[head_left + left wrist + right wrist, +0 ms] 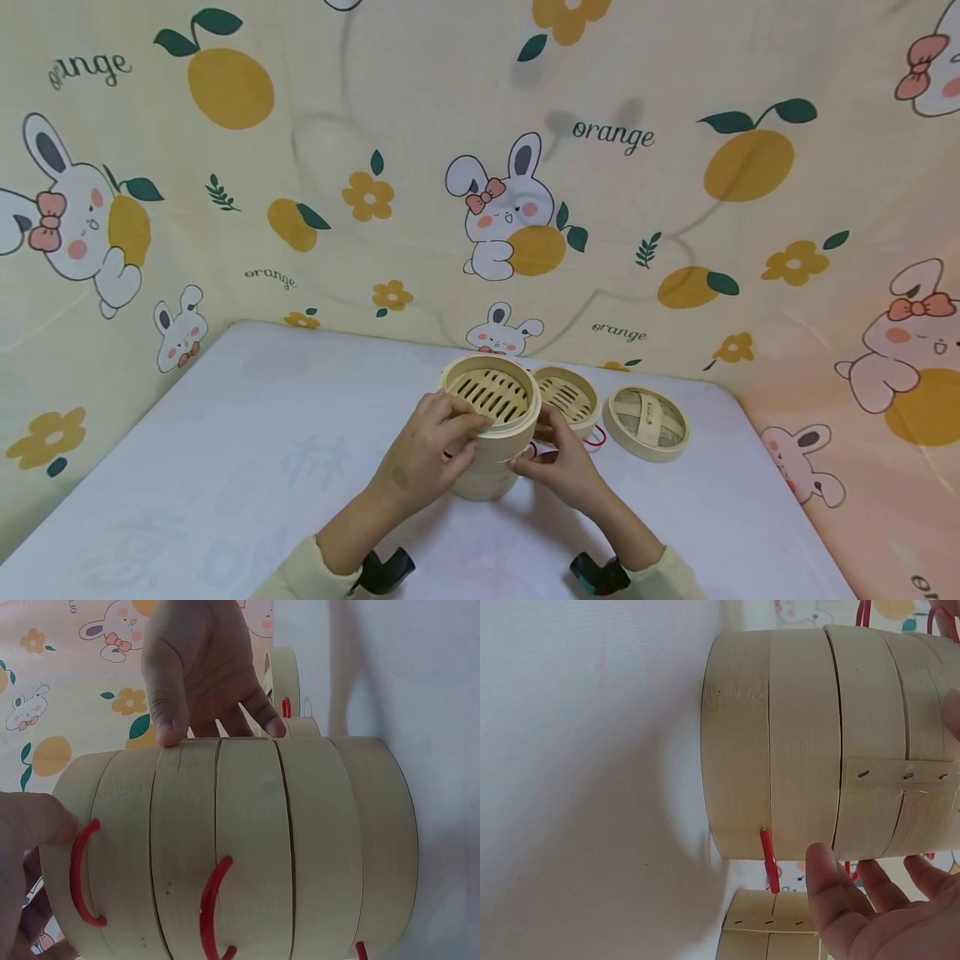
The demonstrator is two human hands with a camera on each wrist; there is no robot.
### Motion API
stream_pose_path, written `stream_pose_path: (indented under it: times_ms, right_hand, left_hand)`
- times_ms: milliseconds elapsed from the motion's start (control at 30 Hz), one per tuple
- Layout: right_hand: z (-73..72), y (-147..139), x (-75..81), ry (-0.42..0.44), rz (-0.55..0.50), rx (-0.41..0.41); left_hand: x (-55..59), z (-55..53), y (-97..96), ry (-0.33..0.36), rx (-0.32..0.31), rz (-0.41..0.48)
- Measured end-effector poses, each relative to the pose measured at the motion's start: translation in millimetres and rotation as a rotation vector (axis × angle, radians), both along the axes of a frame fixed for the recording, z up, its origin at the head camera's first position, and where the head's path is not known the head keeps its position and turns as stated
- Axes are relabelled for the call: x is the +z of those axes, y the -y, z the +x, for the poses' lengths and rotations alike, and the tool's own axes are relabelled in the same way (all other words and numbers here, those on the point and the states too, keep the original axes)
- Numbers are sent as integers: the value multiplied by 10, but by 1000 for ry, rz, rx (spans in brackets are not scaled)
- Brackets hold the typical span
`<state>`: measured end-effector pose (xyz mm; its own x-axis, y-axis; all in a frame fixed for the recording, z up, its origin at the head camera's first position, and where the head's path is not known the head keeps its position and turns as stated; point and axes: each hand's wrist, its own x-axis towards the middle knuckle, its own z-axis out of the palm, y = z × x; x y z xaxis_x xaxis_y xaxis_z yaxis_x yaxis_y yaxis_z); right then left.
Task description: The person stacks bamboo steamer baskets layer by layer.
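A stack of round bamboo steamer baskets (491,450), several bands tall with red loop handles, stands on the white table. The top basket (492,392) shows its slatted floor. My left hand (435,442) grips the top basket at its left rim, thumb in front; part of this hand (30,825) shows at the left wrist view's edge. My right hand (558,458) holds the stack's right side lower down, with thumb and fingertips against the wall. In the right wrist view, the right hand (885,915) touches the stapled side of the baskets (802,742).
Behind and right of the stack sits another slatted bamboo steamer basket (567,396) with a red handle. Farther right lies a woven bamboo lid (648,423). A printed cloth (420,125) with rabbits and oranges hangs behind the white table (247,467).
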<state>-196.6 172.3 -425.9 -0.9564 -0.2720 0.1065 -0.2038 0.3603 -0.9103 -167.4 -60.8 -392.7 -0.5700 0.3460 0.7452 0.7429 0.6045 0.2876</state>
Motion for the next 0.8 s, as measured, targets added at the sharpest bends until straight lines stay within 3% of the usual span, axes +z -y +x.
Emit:
stream_pose_path:
  times_ms: [500, 667, 800]
  right_hand:
    - [15, -5, 11, -15, 35, -9]
    - [80, -55, 52, -157, 188, -29]
    - [106, -120, 90, -316, 306, -52]
  left_hand:
    - [27, 21, 34, 16, -8, 10]
    - [41, 27, 75, 57, 43, 99]
    - [50, 16, 102, 180, 79, 200]
